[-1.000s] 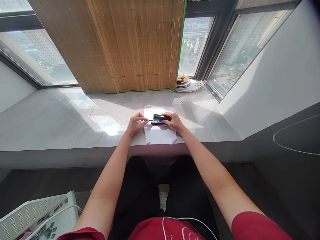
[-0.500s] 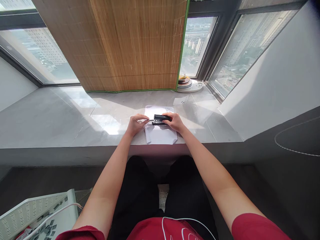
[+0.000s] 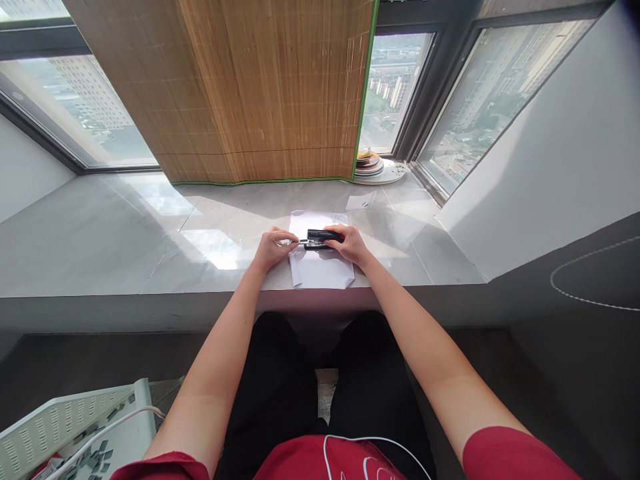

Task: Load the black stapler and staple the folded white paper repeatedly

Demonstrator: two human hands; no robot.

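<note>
A black stapler lies sideways over white paper on the grey tiled sill, its front end pointing left. My right hand is closed around the stapler's back end, thumb below and fingers on top. At the front, the fingertips of my left hand pinch a thin metal piece that sticks out of the stapler, which looks like its staple rail. The exact shape of that piece is too small to make out.
A stack of plates stands at the back right of the sill. A bamboo blind hangs in front. Near the plates lies a small clear sheet. Below left is a white plastic basket with a cable.
Almost nothing differs. The stapler's top has shifted very slightly to the left; both hands keep their grip in the same place.
</note>
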